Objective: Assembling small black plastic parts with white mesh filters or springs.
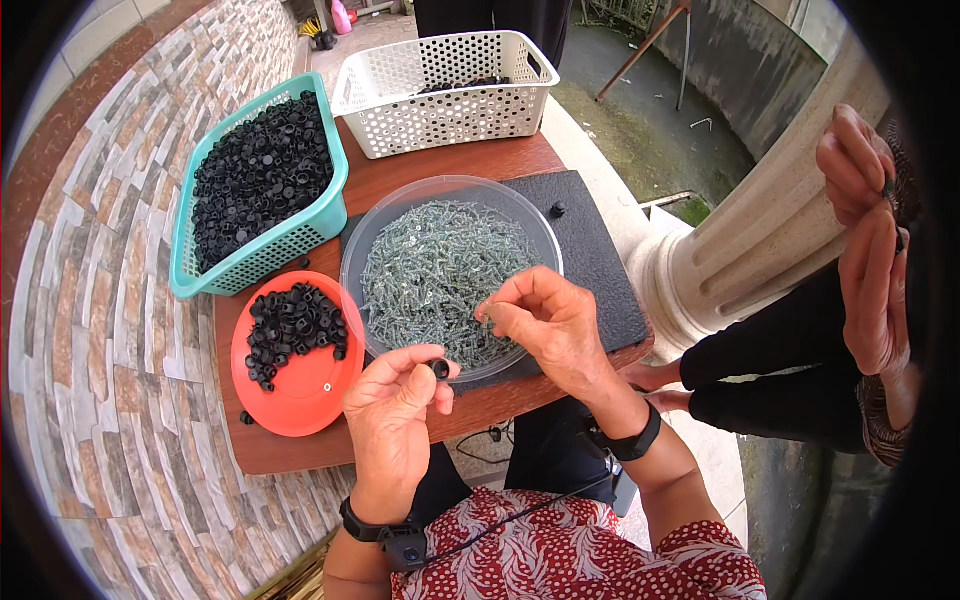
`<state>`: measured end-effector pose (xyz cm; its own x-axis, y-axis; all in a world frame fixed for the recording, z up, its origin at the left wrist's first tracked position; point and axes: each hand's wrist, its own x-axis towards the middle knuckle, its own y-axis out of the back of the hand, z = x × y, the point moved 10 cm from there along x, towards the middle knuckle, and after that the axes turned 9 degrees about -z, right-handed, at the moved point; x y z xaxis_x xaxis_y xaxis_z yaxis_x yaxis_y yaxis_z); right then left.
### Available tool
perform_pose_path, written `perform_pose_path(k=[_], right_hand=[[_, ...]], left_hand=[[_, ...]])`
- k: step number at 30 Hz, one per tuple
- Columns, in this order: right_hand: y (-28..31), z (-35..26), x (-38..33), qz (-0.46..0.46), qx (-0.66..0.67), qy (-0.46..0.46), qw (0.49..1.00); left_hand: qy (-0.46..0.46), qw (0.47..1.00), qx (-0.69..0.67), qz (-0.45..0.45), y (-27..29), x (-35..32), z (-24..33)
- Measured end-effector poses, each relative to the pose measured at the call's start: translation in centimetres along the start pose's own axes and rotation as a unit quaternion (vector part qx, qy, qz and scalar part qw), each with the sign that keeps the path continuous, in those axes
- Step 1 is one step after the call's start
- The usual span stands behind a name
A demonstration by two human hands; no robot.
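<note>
Between the thumb and fingers of my left hand (395, 410) is a small round black plastic cap (439, 369), its hollow side turned up. My right hand (553, 325) pinches a small screw (486, 316), mostly hidden by the fingertips, over the near right part of a clear round tub (549, 240). A heap of small silvery screws (440, 265) fills that tub. Left of my left hand lies an orange-red plate (300, 405) with a pile of black caps (290, 325) and one small pale piece on it.
A teal basket (335, 150) full of black caps stands at the far left of the wooden table (400, 172). Behind the tub, a white perforated basket (450, 120) holds more black pieces. One cap (557, 210) rests on the dark mat (600, 265). Another person's hands (868, 240) show at right.
</note>
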<state>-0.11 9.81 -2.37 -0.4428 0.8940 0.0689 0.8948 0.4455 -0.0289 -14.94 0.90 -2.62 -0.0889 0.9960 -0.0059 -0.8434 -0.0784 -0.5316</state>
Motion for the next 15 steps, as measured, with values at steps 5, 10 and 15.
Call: perform_pose_path(k=[5,10,15], right_hand=[[-0.3,-4.1,-0.1,0.046,-0.323,0.201,0.924],[0.5,-1.1,1.2,-0.003,0.014,0.066,0.998],[0.1,0.5,1.2,-0.013,0.155,-0.02,0.988]], left_hand=[[-0.027,0.998,0.06,-0.005,-0.5,1.1,0.3],[-0.11,0.946,0.304,0.016,-1.7,1.7,2.2],[-0.219,0.781,0.585,0.01,-5.8,2.1,3.7]])
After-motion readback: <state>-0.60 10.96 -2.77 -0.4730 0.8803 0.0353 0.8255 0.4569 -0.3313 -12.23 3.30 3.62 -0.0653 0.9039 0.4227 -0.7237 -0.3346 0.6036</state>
